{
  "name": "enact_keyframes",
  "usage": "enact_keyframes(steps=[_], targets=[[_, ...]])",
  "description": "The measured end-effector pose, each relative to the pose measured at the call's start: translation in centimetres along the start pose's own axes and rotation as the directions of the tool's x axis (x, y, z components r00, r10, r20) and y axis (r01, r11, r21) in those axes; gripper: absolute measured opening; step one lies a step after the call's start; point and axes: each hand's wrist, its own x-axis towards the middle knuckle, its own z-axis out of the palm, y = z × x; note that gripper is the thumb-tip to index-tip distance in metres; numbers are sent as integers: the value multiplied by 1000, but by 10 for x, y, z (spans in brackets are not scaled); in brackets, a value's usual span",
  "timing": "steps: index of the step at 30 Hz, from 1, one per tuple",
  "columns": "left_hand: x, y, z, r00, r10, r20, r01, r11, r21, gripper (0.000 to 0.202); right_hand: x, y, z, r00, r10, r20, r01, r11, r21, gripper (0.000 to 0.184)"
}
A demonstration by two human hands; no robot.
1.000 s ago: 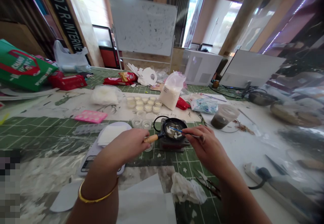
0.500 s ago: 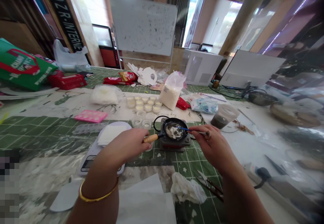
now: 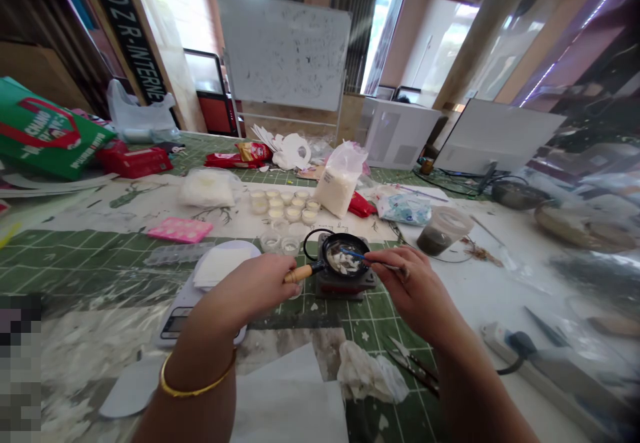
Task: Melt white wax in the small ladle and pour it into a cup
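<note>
My left hand [image 3: 267,281] is closed round the wooden handle of a small black frying pan [image 3: 325,266]. The pan rests on a small dark hot plate [image 3: 341,289] and holds white chunks [image 3: 345,261] in what looks like clear liquid. Pinched in my right hand [image 3: 405,279] is a thin blue stick [image 3: 353,253], its tip down among the chunks; whether it is a brush or a stirrer I cannot tell. Behind the pan stand several small glass cups with pale filling [image 3: 293,213], and two clear cups [image 3: 280,244] stand nearer the pan.
A kitchen scale [image 3: 180,319] with white sheets on it lies by my left forearm. Scissors [image 3: 413,366] and a crumpled tissue [image 3: 370,373] lie in front of the hot plate. A bag of white granules [image 3: 340,179] stands behind; a plastic tub [image 3: 443,229] and power strip [image 3: 545,363] are at right.
My right hand has shifted slightly left, carrying the blue stick farther across the pan. The white chunks look a little rearranged. My left hand keeps its hold on the handle.
</note>
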Motion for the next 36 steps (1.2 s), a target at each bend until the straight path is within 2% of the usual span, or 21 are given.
enact_keyframes(steps=[4, 7, 11, 14, 18, 21, 23, 25, 28, 32, 36], targets=[[-1, 1, -1, 1000, 16, -6, -16, 1000, -5, 20, 0, -2, 2, 999, 1, 47, -1, 1000, -4, 22], [-2, 1, -2, 1000, 10, 4, -9, 1000, -12, 20, 0, -2, 2, 1000, -4, -6, 4, 1000, -2, 23], [-2, 0, -1, 1000, 11, -2, -11, 1000, -5, 20, 1, -2, 3, 999, -13, 39, 14, 1000, -13, 22], [-2, 0, -1, 1000, 9, 4, -9, 1000, -12, 20, 1, -2, 2, 1000, -3, 6, 3, 1000, -4, 23], [-3, 0, -2, 1000, 0, 4, 0, 1000, -7, 19, -2, -1, -3, 998, 15, 61, -12, 999, -37, 23], [-4, 1, -3, 1000, -1, 8, 1, 1000, -13, 19, -4, 0, -6, 1000, -19, 19, 20, 999, -44, 22], [-4, 1, -4, 1000, -5, 14, 6, 1000, -13, 18, -4, 0, -8, 998, -41, 44, 43, 998, -41, 22], [-4, 1, -4, 1000, -11, 15, 11, 1000, -11, 17, -4, 1, -8, 998, -21, 63, 24, 999, -46, 21], [-3, 0, -3, 1000, -3, 5, 3, 1000, -17, 17, -3, 1, -9, 1000, -17, 14, 17, 1000, -22, 21], [-3, -1, -1, 1000, 1, 2, -1, 1000, -13, 19, -4, 0, -9, 997, -44, 61, 44, 999, -4, 22], [-2, -2, -1, 1000, -3, 1, 3, 1000, -29, 20, -3, 6, -7, 1000, -7, -19, 6, 999, -54, 22]])
